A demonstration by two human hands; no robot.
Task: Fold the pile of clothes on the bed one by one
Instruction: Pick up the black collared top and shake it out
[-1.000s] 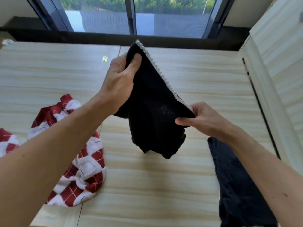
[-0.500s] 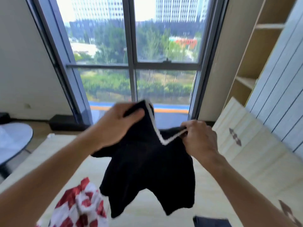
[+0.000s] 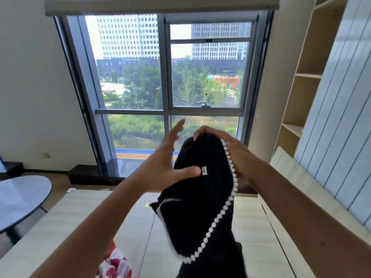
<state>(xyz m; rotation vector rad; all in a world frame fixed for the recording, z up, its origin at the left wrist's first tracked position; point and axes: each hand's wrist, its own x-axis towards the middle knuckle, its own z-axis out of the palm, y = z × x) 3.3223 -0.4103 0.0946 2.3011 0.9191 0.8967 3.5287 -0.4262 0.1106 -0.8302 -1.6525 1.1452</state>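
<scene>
Window (image 3: 130, 77) behind, right hand (image 3: 235, 155) gripping black top (image 3: 200, 207) — left hand (image 3: 165, 163) now released, fingers spread

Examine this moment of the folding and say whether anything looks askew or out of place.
The black garment hangs bunched and lopsided, gripped only by the right hand at its top; the left hand is open, thumb against the cloth. A red and white garment lies crumpled on the bed. Nothing looks damaged.

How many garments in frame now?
2. The black garment hangs from the right hand; the red-and-white checked garment lies on the bed at the bottom edge. More may be hidden behind the black one.
</scene>
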